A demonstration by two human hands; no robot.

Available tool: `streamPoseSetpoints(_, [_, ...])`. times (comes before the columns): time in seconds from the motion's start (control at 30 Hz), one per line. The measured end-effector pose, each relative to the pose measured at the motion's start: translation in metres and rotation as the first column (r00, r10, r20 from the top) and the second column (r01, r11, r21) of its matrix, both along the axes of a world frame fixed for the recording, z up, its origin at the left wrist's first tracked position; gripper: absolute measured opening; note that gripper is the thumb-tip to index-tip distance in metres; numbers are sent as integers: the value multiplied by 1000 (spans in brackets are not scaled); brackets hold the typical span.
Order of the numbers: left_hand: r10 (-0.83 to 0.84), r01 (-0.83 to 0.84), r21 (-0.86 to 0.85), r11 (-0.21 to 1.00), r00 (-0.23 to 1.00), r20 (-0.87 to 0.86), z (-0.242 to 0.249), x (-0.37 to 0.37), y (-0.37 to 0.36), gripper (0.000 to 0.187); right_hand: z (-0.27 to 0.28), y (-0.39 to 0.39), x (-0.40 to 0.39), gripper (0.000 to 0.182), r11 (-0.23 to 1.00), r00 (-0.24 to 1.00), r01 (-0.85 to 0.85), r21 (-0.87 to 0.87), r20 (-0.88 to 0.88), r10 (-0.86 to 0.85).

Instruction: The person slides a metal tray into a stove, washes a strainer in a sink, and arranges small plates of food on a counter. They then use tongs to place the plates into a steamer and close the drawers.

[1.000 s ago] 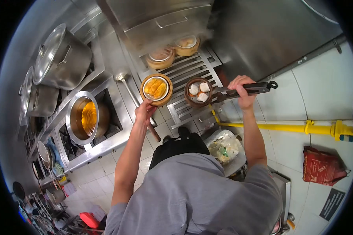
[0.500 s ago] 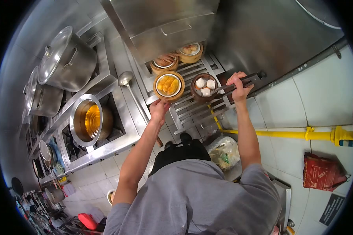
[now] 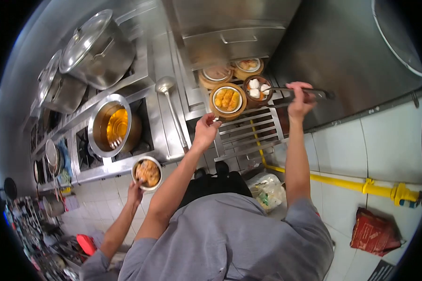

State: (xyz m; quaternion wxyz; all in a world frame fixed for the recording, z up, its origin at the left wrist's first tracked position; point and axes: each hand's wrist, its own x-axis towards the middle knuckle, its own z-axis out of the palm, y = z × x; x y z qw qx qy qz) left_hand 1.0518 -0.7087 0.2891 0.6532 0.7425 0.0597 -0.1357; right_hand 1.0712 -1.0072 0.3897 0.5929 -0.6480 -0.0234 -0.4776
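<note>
My right hand (image 3: 300,102) is closed around a pair of dark metal tongs (image 3: 286,89), whose tips reach the dark round steamer basket (image 3: 249,99). White buns (image 3: 254,84) sit in that basket. Left of it is a bamboo steamer (image 3: 214,107) with a plate of yellow rolls (image 3: 227,98). Just below its near rim is my left hand (image 3: 205,133), fingers loosely curled and slightly apart, nothing held. Behind stand two more bamboo steamers, one (image 3: 215,85) blurred by steam, the other (image 3: 250,74) with pale food. All rest on the slatted metal rack (image 3: 248,133).
At left, another person's hand (image 3: 135,193) holds a bowl of orange-brown food (image 3: 147,173) beside my left arm. A pot of amber liquid (image 3: 116,126) stands on the stove near a ladle (image 3: 171,110). A yellow pipe (image 3: 337,181) runs along the right wall.
The basket of white buns has shifted back and left, against the bamboo steamer. My left hand has come away from the steamer rim. Another person's arm with a bowl has entered at left.
</note>
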Motion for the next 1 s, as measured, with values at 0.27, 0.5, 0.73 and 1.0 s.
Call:
streamPoseSetpoints(0.27, [-56,64,-42,997,986,156,70,-96,35,23,34,46,-49,19,821,815,-562,103,241,528])
streamPoseSetpoints(0.5, [69,-129,-198,972,956,-285,-2,-147,102,20,11,173,-28,8,582,583,-812,40,17,813])
streamPoseSetpoints(0.73, [640,-808,-377,453,590,-493,-105,-126,172,24,12,223,-17,9,452,484,-866,215,135,864])
streamPoseSetpoints(1.0, [668,-774,-262,576,631,-395,-109,-73,204,16,75,147,-18,9,747,773,-633,203,126,621])
